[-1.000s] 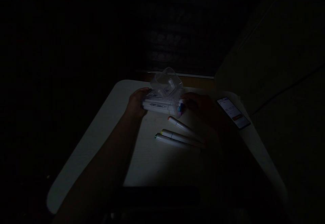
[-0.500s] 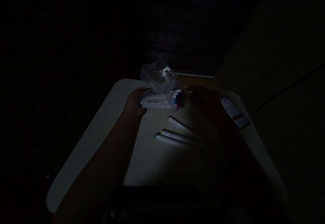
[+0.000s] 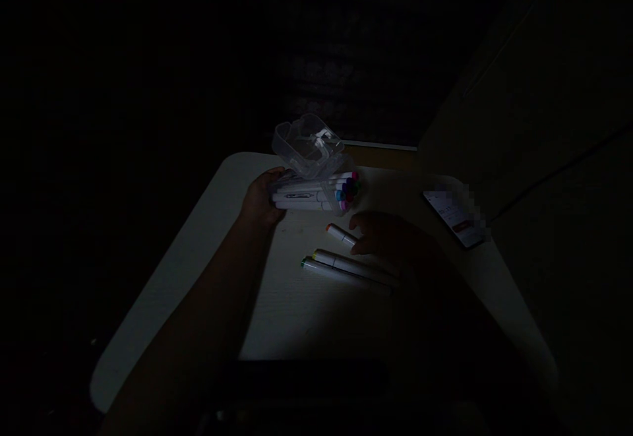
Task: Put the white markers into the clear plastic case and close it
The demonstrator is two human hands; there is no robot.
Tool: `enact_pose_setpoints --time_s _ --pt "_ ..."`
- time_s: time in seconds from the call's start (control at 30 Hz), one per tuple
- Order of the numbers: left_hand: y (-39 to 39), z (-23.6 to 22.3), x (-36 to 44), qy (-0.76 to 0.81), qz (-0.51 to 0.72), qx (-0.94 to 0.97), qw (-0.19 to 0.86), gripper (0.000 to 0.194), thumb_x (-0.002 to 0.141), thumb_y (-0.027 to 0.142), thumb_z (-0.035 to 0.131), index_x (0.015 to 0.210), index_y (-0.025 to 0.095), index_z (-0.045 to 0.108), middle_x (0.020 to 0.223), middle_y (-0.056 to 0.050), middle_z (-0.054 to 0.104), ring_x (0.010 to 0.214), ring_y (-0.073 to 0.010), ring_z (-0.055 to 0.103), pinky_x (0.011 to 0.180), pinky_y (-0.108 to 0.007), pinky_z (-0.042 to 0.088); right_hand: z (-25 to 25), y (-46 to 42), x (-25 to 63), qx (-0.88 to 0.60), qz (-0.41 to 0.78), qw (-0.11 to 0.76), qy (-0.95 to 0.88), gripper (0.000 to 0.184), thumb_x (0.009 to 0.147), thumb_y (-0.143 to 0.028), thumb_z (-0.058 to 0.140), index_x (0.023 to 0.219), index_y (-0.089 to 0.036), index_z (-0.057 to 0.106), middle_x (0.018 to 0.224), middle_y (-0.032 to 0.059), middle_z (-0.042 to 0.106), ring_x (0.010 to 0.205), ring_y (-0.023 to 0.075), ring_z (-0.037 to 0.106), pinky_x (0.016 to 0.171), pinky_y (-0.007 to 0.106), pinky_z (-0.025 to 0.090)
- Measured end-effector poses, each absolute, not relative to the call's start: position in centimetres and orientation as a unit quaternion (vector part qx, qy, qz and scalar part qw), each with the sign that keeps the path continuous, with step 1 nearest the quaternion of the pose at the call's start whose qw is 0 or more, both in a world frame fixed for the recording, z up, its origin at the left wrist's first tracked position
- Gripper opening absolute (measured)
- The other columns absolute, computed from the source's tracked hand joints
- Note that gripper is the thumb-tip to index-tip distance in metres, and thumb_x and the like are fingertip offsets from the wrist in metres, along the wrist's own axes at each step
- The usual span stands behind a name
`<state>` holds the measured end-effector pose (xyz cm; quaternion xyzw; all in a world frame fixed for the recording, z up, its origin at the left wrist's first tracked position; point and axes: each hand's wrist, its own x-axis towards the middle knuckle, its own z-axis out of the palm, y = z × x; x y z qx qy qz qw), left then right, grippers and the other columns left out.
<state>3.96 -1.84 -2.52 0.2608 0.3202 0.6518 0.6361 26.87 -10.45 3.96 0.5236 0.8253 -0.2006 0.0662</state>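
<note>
My left hand [image 3: 262,198] is wrapped round the base of a clear plastic case [image 3: 309,152], which lies on its side with its lid tipped up. White markers [image 3: 301,196] with caps of several colours fill it, their ends pointing right. My right hand [image 3: 383,233] is over an orange-tipped marker [image 3: 340,233] on the table, finger and thumb apart on either side of it. Whether they touch it I cannot tell. Just below lie a yellow-tipped marker [image 3: 346,264] and a green-tipped marker [image 3: 331,271], side by side.
The pale table [image 3: 198,251] has rounded corners. A phone [image 3: 452,218] with a lit screen lies near its right edge. A dark cable [image 3: 539,185] runs off to the right. The surroundings are very dark.
My right hand has moved from the open end of the case down toward me, to the orange-tipped marker. My left hand and the case stay nearly still.
</note>
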Motion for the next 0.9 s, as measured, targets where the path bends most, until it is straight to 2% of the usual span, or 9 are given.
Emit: enact_pose_setpoints --time_s 0.2,0.33,0.4,0.47,0.53,0.63,0.7,0.8,0.9 --pt "-1.8 -2.5 4.0 0.323 0.650 0.260 0.637 0.013 0.065 0.013 0.049 0.076 0.014 0.056 0.074 -0.005 0.062 0.075 -0.0185 0.063 0.071 -0.031 0.051 3.3 -10.5 25.8 0.498 -0.157 0.080 0.849 0.026 0.075 -0.021 0.055 0.100 -0.017 0.059 0.101 0.0102 0.066 0.086 0.0208 0.062 0.066 0.028 0.041" --pt "-1.7 -2.7 3.9 0.324 0.652 0.251 0.638 0.013 0.066 0.013 0.050 0.077 0.014 0.057 0.075 -0.005 0.063 0.074 -0.0182 0.064 0.071 -0.031 0.052 2.9 -10.2 25.8 0.494 -0.148 0.077 0.853 0.026 0.074 -0.016 0.051 0.098 -0.016 0.059 0.101 0.0118 0.066 0.085 0.0222 0.062 0.065 0.029 0.040" --pt "-1.6 -2.8 3.8 0.314 0.656 0.248 0.640 0.013 0.066 0.012 0.051 0.078 0.013 0.057 0.074 -0.005 0.063 0.073 -0.0176 0.064 0.072 -0.030 0.052 3.4 -10.1 26.4 0.492 -0.148 0.061 0.856 0.032 0.074 -0.018 0.051 0.105 -0.017 0.059 0.107 0.0109 0.065 0.091 0.0224 0.061 0.069 0.029 0.041" --pt "-1.5 -2.9 3.8 0.306 0.658 0.251 0.641 0.013 0.065 0.012 0.051 0.077 0.013 0.057 0.073 -0.005 0.063 0.072 -0.0175 0.064 0.073 -0.030 0.052 4.3 -10.0 27.4 0.501 -0.150 0.027 0.852 0.041 0.074 -0.019 0.051 0.115 -0.019 0.056 0.110 0.0090 0.064 0.094 0.0217 0.061 0.069 0.027 0.041" --pt "-1.5 -2.9 3.8 0.307 0.657 0.254 0.640 0.012 0.065 0.011 0.050 0.076 0.013 0.057 0.073 -0.005 0.062 0.073 -0.0176 0.064 0.072 -0.030 0.052 5.4 -9.9 28.5 0.530 -0.157 -0.016 0.833 0.046 0.074 -0.021 0.051 0.120 -0.020 0.052 0.102 0.0066 0.066 0.085 0.0193 0.062 0.064 0.025 0.041" --pt "-1.6 -2.8 3.9 0.312 0.654 0.252 0.641 0.014 0.065 0.010 0.049 0.077 0.013 0.056 0.074 -0.005 0.062 0.075 -0.0177 0.064 0.074 -0.030 0.052 7.0 -9.8 30.0 0.577 -0.153 -0.083 0.798 0.046 0.074 -0.022 0.054 0.120 -0.020 0.052 0.082 0.0022 0.066 0.071 0.0157 0.061 0.058 0.023 0.041" --pt "-1.7 -2.7 3.9 0.314 0.651 0.248 0.645 0.015 0.066 0.009 0.049 0.078 0.013 0.056 0.075 -0.005 0.063 0.076 -0.0178 0.064 0.075 -0.030 0.051 7.7 -9.8 30.4 0.590 -0.139 -0.114 0.788 0.044 0.072 -0.023 0.057 0.116 -0.020 0.053 0.077 0.0006 0.064 0.068 0.0150 0.061 0.058 0.023 0.041" --pt "-1.8 -2.6 3.8 0.324 0.655 0.241 0.639 0.015 0.067 0.009 0.050 0.079 0.012 0.056 0.073 -0.004 0.062 0.074 -0.0175 0.063 0.073 -0.029 0.051 8.2 -10.1 30.5 0.594 -0.116 -0.155 0.781 0.047 0.069 -0.021 0.061 0.115 -0.021 0.054 0.078 0.0004 0.064 0.068 0.0154 0.060 0.057 0.024 0.041" --pt "-1.7 -2.6 3.8 0.336 0.654 0.240 0.634 0.014 0.068 0.010 0.049 0.080 0.012 0.057 0.073 -0.004 0.062 0.071 -0.0171 0.063 0.070 -0.028 0.050 8.8 -10.6 30.4 0.580 -0.087 -0.265 0.765 0.061 0.070 -0.020 0.059 0.128 -0.021 0.043 0.076 -0.0001 0.062 0.064 0.0150 0.057 0.056 0.025 0.042"
